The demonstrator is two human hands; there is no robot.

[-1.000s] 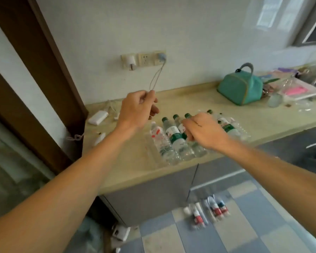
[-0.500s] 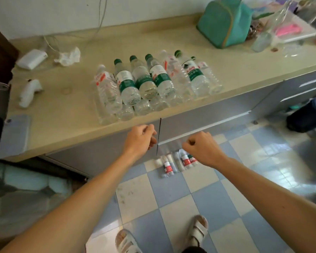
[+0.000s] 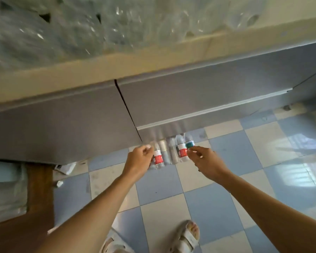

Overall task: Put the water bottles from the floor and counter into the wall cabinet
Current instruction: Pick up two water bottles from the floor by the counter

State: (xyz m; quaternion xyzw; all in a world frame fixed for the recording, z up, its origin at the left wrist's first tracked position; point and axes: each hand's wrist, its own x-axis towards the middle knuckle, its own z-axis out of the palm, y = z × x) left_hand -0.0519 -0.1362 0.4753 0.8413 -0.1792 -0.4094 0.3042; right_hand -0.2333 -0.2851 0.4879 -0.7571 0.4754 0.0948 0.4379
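Note:
Several water bottles lie in a row on the checkered floor (image 3: pixel 226 198) against the grey base cabinet (image 3: pixel 199 95): two with red labels (image 3: pixel 158 158) (image 3: pixel 182 151) and one with a green label (image 3: pixel 190 144). My left hand (image 3: pixel 138 159) reaches down at the row's left end, its curled fingers over the leftmost bottle (image 3: pixel 152 167). At the right end, the fingertips of my right hand (image 3: pixel 207 161) are at the green-labelled bottle. Whether either hand grips a bottle is unclear. More clear bottles (image 3: pixel 98 30) lie blurred on the counter (image 3: pixel 153 61) at the top.
A dark wooden door frame (image 3: pixel 38 189) stands at the left. My sandalled feet (image 3: pixel 188 236) are on the tiles below the hands. A small scrap (image 3: pixel 66 168) lies under the cabinet's left end. A second cabinet front (image 3: pixel 310 84) continues to the right.
The view has dropped from the counter top to the cabinet front and floor. Both hands have gone down from the counter edge to the row of bottles on the floor.

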